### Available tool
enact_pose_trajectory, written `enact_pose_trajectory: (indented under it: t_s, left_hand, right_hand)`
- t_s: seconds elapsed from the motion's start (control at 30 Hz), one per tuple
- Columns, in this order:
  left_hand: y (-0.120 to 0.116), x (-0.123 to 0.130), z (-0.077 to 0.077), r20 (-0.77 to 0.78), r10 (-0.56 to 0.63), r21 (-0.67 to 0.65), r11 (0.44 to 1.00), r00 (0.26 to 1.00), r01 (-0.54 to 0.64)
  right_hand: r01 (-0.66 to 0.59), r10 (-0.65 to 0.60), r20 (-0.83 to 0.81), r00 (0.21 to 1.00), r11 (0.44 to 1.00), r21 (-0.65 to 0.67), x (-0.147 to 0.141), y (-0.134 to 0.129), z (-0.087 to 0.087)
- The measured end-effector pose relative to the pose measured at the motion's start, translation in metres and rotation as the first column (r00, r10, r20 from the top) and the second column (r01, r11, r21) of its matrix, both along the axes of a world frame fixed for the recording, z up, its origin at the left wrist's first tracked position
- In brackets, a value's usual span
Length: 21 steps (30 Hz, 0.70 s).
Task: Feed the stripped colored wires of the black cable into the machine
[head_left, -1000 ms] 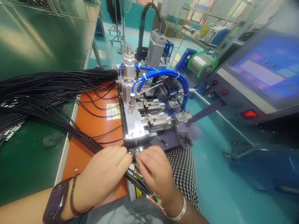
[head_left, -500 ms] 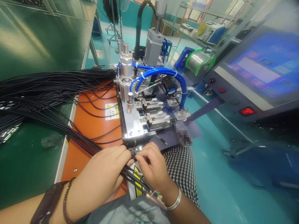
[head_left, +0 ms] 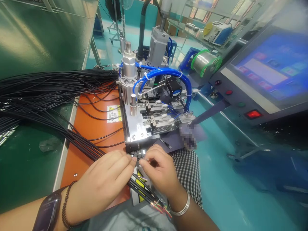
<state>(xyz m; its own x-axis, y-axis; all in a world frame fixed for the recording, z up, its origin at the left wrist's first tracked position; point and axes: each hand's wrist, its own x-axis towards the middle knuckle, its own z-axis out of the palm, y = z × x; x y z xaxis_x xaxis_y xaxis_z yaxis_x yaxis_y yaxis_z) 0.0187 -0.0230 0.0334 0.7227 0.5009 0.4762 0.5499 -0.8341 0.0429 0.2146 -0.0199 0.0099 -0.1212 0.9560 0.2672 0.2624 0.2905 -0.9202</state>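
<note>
My left hand (head_left: pixel 106 179) is closed over a bundle of black cables (head_left: pixel 89 144); its fingertips reach the small black fixture (head_left: pixel 137 154) at the machine's front. The cable ends (head_left: pixel 158 205), with coloured wires bared, stick out below between my hands. My right hand (head_left: pixel 160 166) is just right of the fixture, thumb and index finger pinched together; whatever lies between them is too small to make out. Behind both hands stands the machine (head_left: pixel 138 123), with a metal plate, cylinders and blue air hoses (head_left: pixel 166 72).
More black cables (head_left: pixel 48 85) lie across the green table (head_left: pixel 36 166) and orange base plate (head_left: pixel 84 128). A control panel with a screen (head_left: pixel 267 69) stands at right. Near the machine's front edge lies a small black tool (head_left: pixel 166 143). A wire spool (head_left: pixel 205 63) sits behind.
My right hand has shifted slightly right, and the fingers of my left hand have stretched forward a little. More of the fixture shows between them, and the cable ends sit slightly lower.
</note>
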Motion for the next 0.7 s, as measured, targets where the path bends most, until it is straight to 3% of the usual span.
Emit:
enact_pose_trajectory:
  t_s: [0.13,0.33,0.53,0.7]
  left_hand:
    - [0.0025,-0.0007,-0.0033,0.045,0.077,-0.082,0.994,0.996,-0.073]
    - [0.0021,-0.0029,-0.0011,0.097,0.128,-0.179,0.978,0.987,-0.109]
    - [0.0012,-0.0009,-0.0025,0.086,0.085,-0.107,0.991,0.993,-0.076]
    - [0.0049,0.0007,-0.0043,0.000,0.179,-0.170,0.970,0.984,-0.176]
  right_hand:
    - [0.028,-0.040,-0.090,0.995,0.991,-0.129,0.0018,0.0004,-0.0019]
    - [-0.107,0.027,-0.340,0.940,0.970,-0.217,0.0087,0.0002,-0.0090]
    - [-0.018,-0.022,-0.186,0.982,0.977,-0.211,0.0020,-0.0044,-0.0019]
    - [0.055,-0.069,-0.079,0.994,0.985,-0.163,-0.0008,-0.0013,-0.0007]
